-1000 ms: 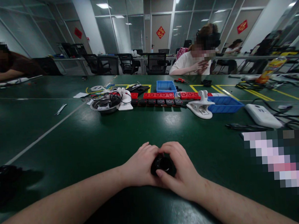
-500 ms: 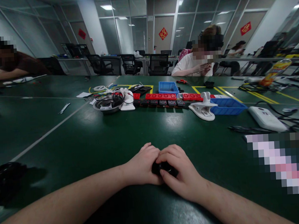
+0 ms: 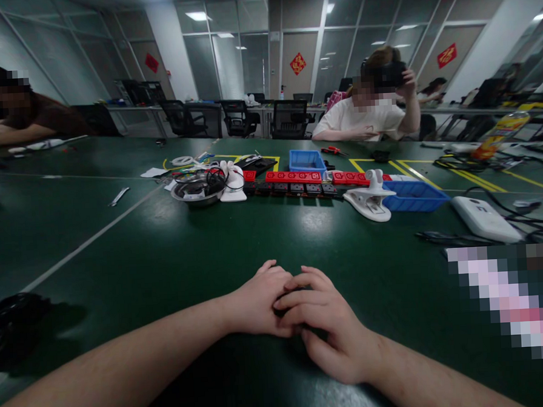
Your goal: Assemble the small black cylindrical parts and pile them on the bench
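Note:
Low in the middle of the head view, my left hand (image 3: 262, 301) is closed around a small black object (image 3: 281, 306), most of which is hidden by the fingers. My right hand (image 3: 335, 321) lies over it from the right, its fingers curved and spread, the fingertips touching the object or my left hand. A gap shows between the thumb and the fingers of my right hand. Both hands are just above the dark green table (image 3: 201, 243).
Across the table stand a metal bowl (image 3: 198, 195), red and black socket strips (image 3: 292, 176), white clips (image 3: 371, 198) and blue bins (image 3: 414, 196). A white box (image 3: 486, 218) with cables lies right. Black objects (image 3: 18, 326) sit left. Two people sit beyond.
My right hand's fingers have spread and shifted left over the black object, and its thumb has moved off it. My left hand has hardly moved. The person opposite has raised a hand to their headgear.

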A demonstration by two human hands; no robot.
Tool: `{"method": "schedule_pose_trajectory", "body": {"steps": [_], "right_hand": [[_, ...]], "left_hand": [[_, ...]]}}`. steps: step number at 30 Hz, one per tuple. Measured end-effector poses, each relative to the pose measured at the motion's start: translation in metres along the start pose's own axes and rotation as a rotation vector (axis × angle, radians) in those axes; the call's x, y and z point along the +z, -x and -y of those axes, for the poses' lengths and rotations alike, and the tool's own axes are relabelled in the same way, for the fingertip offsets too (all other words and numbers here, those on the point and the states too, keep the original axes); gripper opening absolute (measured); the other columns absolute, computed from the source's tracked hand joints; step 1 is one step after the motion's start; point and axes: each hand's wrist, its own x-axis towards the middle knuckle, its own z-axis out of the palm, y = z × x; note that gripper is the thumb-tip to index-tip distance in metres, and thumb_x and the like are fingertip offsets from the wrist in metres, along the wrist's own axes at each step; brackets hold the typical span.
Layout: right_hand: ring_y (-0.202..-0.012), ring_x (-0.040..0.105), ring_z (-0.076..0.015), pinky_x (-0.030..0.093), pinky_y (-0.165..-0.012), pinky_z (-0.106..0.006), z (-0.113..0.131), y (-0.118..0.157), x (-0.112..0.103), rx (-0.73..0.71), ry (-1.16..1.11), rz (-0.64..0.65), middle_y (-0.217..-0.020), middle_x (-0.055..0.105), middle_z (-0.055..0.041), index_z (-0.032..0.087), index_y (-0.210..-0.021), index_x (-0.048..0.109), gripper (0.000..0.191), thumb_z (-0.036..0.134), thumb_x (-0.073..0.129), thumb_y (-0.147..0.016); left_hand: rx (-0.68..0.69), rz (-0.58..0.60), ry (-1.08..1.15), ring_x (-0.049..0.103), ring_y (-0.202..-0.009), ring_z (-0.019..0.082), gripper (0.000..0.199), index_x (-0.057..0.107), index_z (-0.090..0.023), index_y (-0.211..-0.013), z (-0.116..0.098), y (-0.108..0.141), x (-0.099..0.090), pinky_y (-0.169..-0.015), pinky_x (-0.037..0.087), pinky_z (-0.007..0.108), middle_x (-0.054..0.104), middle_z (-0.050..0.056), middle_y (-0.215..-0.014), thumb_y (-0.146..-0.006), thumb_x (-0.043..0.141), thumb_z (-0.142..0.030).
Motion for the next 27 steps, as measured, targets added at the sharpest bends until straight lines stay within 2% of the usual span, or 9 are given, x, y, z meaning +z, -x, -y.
{"method": "schedule_pose_trajectory", "body": {"steps": [2, 5, 8, 11, 15, 20, 24, 27], "right_hand": [[-0.097, 0.052, -0.0192, 0.025, -0.099, -0.043, -0.002, 0.001, 0.002, 0.007, 0.005, -0.037, -0.098, 0.063, -0.0014, 0.022, -0.094, 0.057, 0.033, 0.011, 0.046, -0.065], [-0.095, 0.052, -0.0215, 0.032, -0.094, -0.044, -0.005, 0.001, 0.005, 0.069, 0.037, -0.12, -0.099, 0.058, -0.0063, 0.018, -0.102, 0.052, 0.033, 0.017, 0.05, -0.069], [-0.089, 0.05, -0.0231, 0.04, -0.081, -0.042, -0.009, 0.001, 0.009, 0.182, 0.094, -0.171, -0.094, 0.055, -0.0084, 0.016, -0.097, 0.051, 0.026, 0.025, 0.054, -0.073], [-0.083, 0.049, -0.0225, 0.041, -0.073, -0.039, -0.011, 0.001, 0.01, 0.256, 0.143, -0.17, -0.089, 0.054, -0.0079, 0.016, -0.091, 0.051, 0.025, 0.032, 0.057, -0.073], [-0.078, 0.049, -0.0215, 0.04, -0.07, -0.037, -0.011, 0.0, 0.01, 0.295, 0.195, -0.143, -0.08, 0.054, -0.0052, 0.017, -0.081, 0.051, 0.017, 0.031, 0.058, -0.073], [-0.077, 0.05, -0.0195, 0.04, -0.072, -0.036, -0.009, -0.003, 0.007, 0.194, 0.143, -0.134, -0.077, 0.057, -0.0036, 0.018, -0.081, 0.054, 0.011, 0.019, 0.053, -0.07], [-0.078, 0.052, -0.0186, 0.04, -0.075, -0.036, -0.006, -0.005, 0.003, 0.092, 0.091, -0.097, -0.079, 0.062, -0.0019, 0.02, -0.084, 0.056, 0.023, 0.011, 0.046, -0.066], [-0.082, 0.053, -0.0185, 0.039, -0.082, -0.039, -0.003, -0.005, 0.0, 0.032, 0.071, -0.061, -0.079, 0.065, 0.0003, 0.022, -0.079, 0.058, 0.027, 0.008, 0.042, -0.062]], "left_hand": [[0.019, 0.003, -0.01, 0.05, -0.098, 0.023, 0.039, 0.056, -0.022, -0.098, 0.001, 0.0, 0.001, -0.105, 0.016, 0.05, 0.056, 0.003, -0.097, -0.065, 0.067, -0.04], [-0.009, -0.025, 0.03, 0.05, -0.1, 0.024, 0.052, 0.051, -0.021, -0.107, 0.0, 0.001, 0.002, -0.104, 0.017, 0.052, 0.056, 0.004, -0.103, -0.062, 0.069, -0.04], [-0.046, -0.036, 0.056, 0.051, -0.1, 0.025, 0.06, 0.048, -0.019, -0.109, -0.003, 0.001, 0.001, -0.103, 0.019, 0.053, 0.056, 0.006, -0.104, -0.058, 0.07, -0.041], [-0.061, -0.043, 0.051, 0.052, -0.099, 0.025, 0.056, 0.049, -0.019, -0.104, -0.005, 0.0, 0.001, -0.103, 0.02, 0.053, 0.057, 0.006, -0.103, -0.059, 0.07, -0.043], [-0.089, -0.064, 0.034, 0.054, -0.091, 0.023, 0.043, 0.05, -0.019, -0.09, -0.006, 0.0, 0.001, -0.102, 0.025, 0.049, 0.057, 0.002, -0.087, -0.059, 0.07, -0.043], [-0.088, -0.07, 0.03, 0.054, -0.084, 0.02, 0.033, 0.048, -0.019, -0.077, -0.005, 0.0, 0.0, -0.101, 0.027, 0.047, 0.053, -0.001, -0.077, -0.057, 0.07, -0.035], [-0.062, -0.056, 0.046, 0.054, -0.085, 0.019, 0.029, 0.05, -0.02, -0.075, -0.004, -0.001, 0.0, -0.103, 0.024, 0.047, 0.053, -0.003, -0.076, -0.056, 0.07, -0.032], [-0.051, -0.043, 0.057, 0.054, -0.084, 0.018, 0.029, 0.053, -0.021, -0.076, -0.002, -0.001, 0.0, -0.103, 0.021, 0.048, 0.053, -0.004, -0.076, -0.056, 0.071, -0.033]]}}
